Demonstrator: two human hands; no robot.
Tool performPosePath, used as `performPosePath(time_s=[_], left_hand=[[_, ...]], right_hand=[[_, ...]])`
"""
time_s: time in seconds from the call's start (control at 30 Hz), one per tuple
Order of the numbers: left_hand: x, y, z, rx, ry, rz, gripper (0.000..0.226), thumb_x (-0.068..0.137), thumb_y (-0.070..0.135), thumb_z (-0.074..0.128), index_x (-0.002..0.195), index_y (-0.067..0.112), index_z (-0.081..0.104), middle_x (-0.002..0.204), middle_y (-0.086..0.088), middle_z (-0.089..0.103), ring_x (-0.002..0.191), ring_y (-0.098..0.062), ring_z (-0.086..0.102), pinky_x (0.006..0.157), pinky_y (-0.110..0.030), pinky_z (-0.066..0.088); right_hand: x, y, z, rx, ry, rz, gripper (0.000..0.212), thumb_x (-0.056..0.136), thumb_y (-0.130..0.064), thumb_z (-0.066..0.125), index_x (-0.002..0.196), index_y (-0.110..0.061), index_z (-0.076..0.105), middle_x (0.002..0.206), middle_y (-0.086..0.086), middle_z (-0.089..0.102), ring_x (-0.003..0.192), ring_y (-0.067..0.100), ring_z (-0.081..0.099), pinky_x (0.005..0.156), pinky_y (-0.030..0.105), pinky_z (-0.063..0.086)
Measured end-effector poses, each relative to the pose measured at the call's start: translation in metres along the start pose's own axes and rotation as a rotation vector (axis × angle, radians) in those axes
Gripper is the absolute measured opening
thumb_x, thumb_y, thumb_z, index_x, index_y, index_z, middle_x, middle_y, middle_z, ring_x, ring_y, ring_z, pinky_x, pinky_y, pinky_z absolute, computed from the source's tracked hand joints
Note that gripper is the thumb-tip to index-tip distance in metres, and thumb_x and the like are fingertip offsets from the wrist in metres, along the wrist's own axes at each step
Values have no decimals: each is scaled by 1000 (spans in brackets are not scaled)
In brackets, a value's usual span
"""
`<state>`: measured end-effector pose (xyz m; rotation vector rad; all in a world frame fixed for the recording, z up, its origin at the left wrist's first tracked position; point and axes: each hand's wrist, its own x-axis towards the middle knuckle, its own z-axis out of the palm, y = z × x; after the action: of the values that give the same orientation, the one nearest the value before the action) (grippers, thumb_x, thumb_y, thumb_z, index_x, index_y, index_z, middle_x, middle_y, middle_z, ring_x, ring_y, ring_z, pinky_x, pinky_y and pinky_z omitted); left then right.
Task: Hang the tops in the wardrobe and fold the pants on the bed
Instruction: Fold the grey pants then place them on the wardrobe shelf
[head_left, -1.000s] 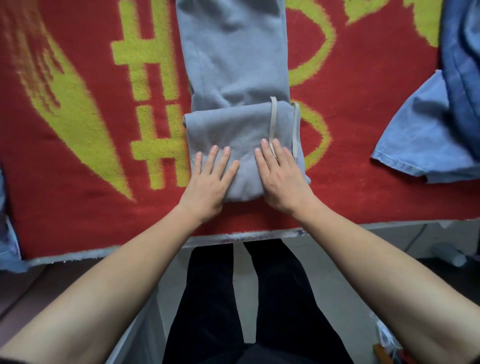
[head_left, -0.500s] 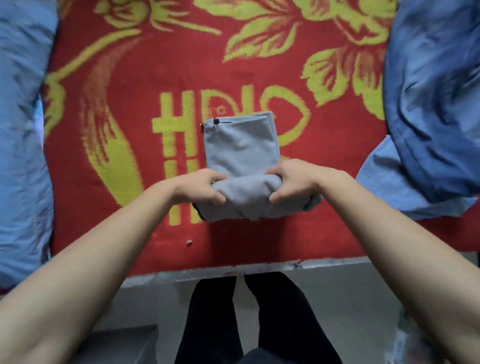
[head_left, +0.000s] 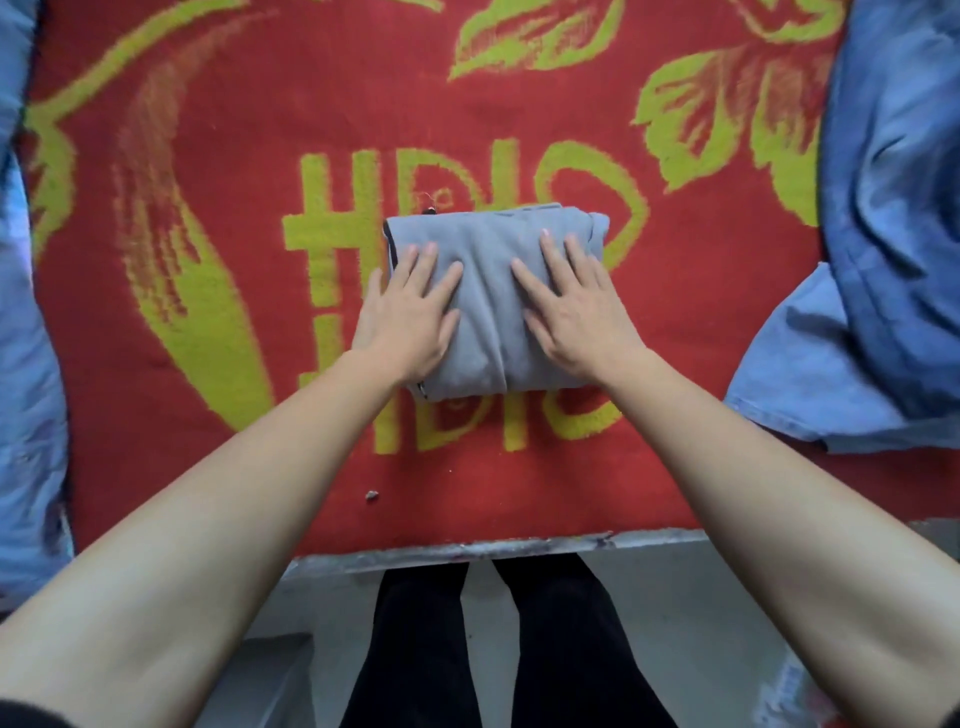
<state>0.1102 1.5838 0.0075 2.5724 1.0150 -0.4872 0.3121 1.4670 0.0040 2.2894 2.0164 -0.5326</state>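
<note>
Two flat hands, left hand (head_left: 410, 317), right hand (head_left: 582, 312), on folded grey pants (head_left: 488, 291)

both forearms are bare: the left arm (head_left: 218, 519) and the right arm (head_left: 753, 493) are uncovered from the wrist to the edge of the view, and a sliver of black sleeve (head_left: 15, 719) shows at the lower left corner, high on the left arm. the left grip (head_left: 410, 312) and the right grip (head_left: 576, 306) have short, evenly trimmed nails. the person wears black trousers (head_left: 415, 654), plain and matte, with both legs in view from above.
</note>
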Motion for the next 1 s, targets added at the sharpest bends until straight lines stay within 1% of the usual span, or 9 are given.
performPosePath(time_s=[0.1, 0.27, 0.37, 0.43, 0.53, 0.63, 0.7, 0.83, 1.0], left_hand=[[15, -4, 13, 39, -212, -73, 60, 102, 49, 20, 156, 31, 1, 164, -4, -8, 151, -22, -6, 117, -55, 17], [48, -10, 4, -5, -309, -84, 62, 102, 48, 24, 156, 32, -1, 164, -3, -10, 151, -23, -7, 117, -55, 18], [55, -11, -18, 3, -289, -55, 62, 97, 49, 41, 153, 31, 21, 162, -6, 17, 148, -26, 17, 111, -53, 31], [62, -13, -35, -2, -126, -48, 57, 87, 46, 58, 139, 27, 47, 140, -9, 51, 129, -32, 44, 98, -48, 41], [93, -12, -58, -154, 99, -105, 62, 74, 36, 72, 131, 24, 52, 123, -11, 56, 117, -35, 48, 94, -46, 42], [128, -11, -64, -159, -131, -83, 95, 65, 38, 85, 145, 22, 36, 138, -12, 49, 128, -34, 46, 102, -45, 41], [140, -10, -54, -131, -336, -76, 95, 63, 40, 88, 141, 13, 40, 140, -14, 50, 126, -35, 48, 99, -42, 44], [137, -4, -41, -73, -405, -55, 90, 64, 45, 87, 136, 8, 47, 136, -16, 53, 121, -37, 51, 95, -39, 46], [118, -3, -41, -81, -370, -87, 75, 57, 48, 89, 115, 13, 56, 121, -11, 61, 108, -35, 58, 73, -33, 42]], right_hand=[[12, 0, 7, -50, -230, 53, 59, 103, -45, 25, 158, -26, 17, 165, 17, 3, 151, 40, 8, 119, 53, 18], [65, 7, -2, -29, -458, 99, 62, 105, -47, 28, 158, -32, 0, 165, 11, -13, 152, 35, -7, 122, 51, 7], [80, 8, -29, -26, -568, 83, 63, 101, -46, 41, 157, -34, 16, 165, 14, 5, 150, 37, 11, 119, 52, 20], [92, 12, -52, 6, -453, 56, 54, 94, -40, 53, 146, -32, 43, 148, 17, 38, 135, 38, 38, 109, 49, 37], [115, 20, -74, 17, -198, 30, 60, 85, -37, 65, 142, -27, 48, 136, 12, 46, 126, 34, 43, 101, 44, 40], [140, 25, -71, 14, -387, 29, 104, 70, -46, 84, 154, -22, 29, 150, 14, 35, 140, 32, 32, 112, 40, 35], [147, 27, -58, 34, -536, 77, 118, 62, -50, 89, 155, -16, 25, 152, 17, 35, 142, 32, 33, 113, 38, 35], [145, 20, -48, 48, -620, 140, 112, 53, -59, 90, 144, -14, 42, 144, 9, 51, 130, 31, 50, 105, 43, 45], [130, 9, -62, -6, -621, 178, 113, 41, -66, 90, 134, -15, 54, 134, 8, 60, 120, 32, 58, 97, 43, 52]])
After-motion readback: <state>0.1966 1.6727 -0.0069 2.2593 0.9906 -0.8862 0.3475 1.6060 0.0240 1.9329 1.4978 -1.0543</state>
